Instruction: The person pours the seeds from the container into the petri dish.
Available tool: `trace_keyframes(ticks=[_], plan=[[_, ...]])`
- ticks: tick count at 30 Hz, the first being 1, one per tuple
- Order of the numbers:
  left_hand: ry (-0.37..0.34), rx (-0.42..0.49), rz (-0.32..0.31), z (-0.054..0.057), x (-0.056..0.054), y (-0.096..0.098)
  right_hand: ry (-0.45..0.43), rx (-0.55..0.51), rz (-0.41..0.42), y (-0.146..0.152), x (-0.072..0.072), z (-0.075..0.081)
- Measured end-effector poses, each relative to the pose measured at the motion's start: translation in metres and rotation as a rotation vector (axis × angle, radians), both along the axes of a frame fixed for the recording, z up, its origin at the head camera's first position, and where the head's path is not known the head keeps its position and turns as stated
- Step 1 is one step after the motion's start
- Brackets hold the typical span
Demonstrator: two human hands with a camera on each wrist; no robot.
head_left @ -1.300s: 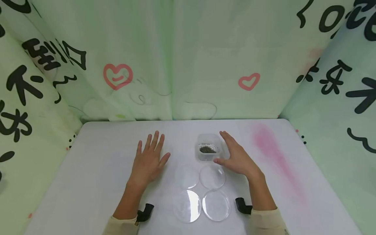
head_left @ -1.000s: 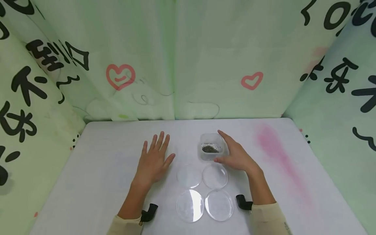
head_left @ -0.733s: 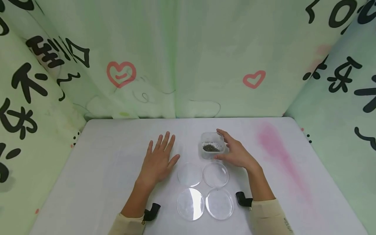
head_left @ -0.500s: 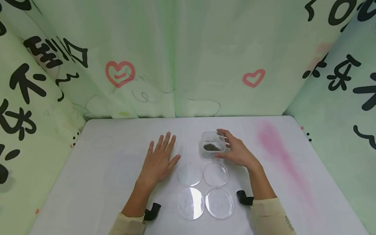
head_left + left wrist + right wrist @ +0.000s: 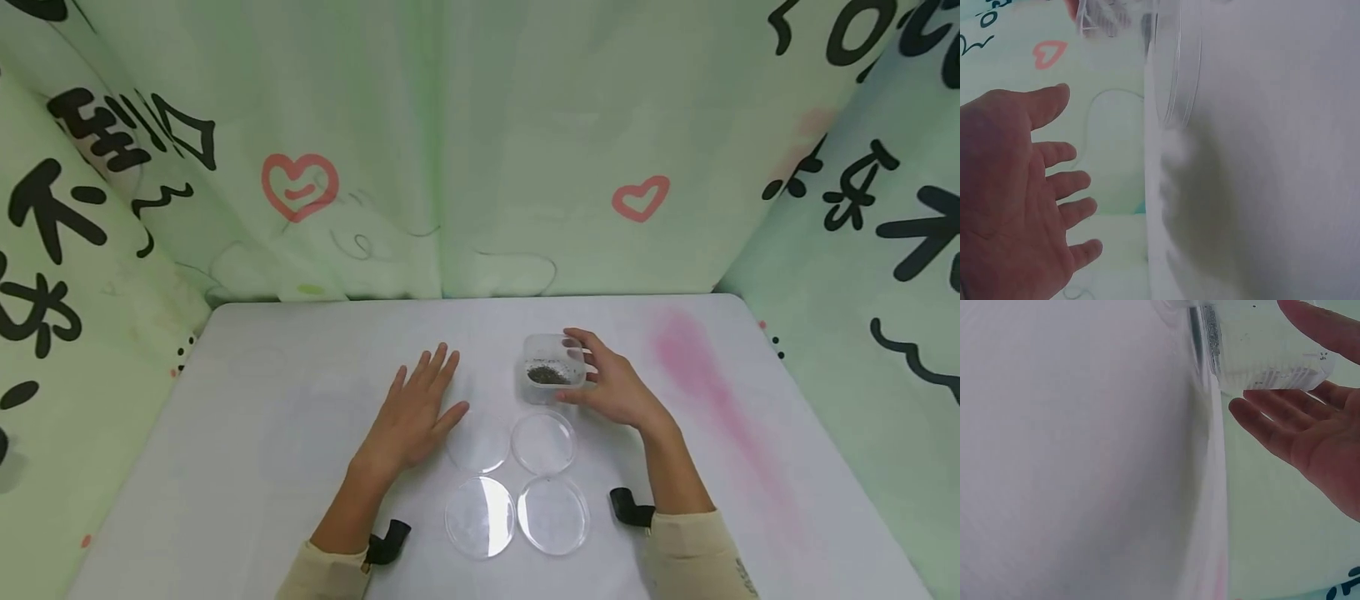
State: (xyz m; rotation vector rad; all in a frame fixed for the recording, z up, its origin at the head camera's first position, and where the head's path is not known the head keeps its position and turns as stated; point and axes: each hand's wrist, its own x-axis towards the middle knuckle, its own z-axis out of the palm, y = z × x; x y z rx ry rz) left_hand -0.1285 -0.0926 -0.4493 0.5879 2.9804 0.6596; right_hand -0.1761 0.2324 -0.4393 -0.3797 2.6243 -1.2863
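Right hand (image 5: 611, 387) grips tub (image 5: 538, 393), right of frame centre; left hand (image 5: 412, 418) spread, empty, near dishes (image 5: 554, 515). Risk: slack grip could tip tub, spilling grains (image 5: 547, 376).

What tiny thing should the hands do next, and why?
I'd probably tighten the right hand a little around the clear box, keeping it level. The thumb and fingers are on different sides of the box, but how firmly they press isn't clear, and the dark bits inside might slide about if it tips.
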Motion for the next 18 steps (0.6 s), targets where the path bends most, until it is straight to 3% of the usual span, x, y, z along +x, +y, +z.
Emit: trace_keyframes(ticks=[6,11,18], plan=[[-0.078,0.147,-0.129,-0.003,0.001,0.014,0.004,-0.002,-0.024,0.012,0.012,0.006],[-0.208,0.282,-0.211,-0.002,0.005,0.023,0.001,0.010,-0.043,0.021,0.021,0.013],[-0.295,0.338,-0.296,0.004,0.003,0.047,0.022,0.022,-0.059,0.034,0.031,0.021]])
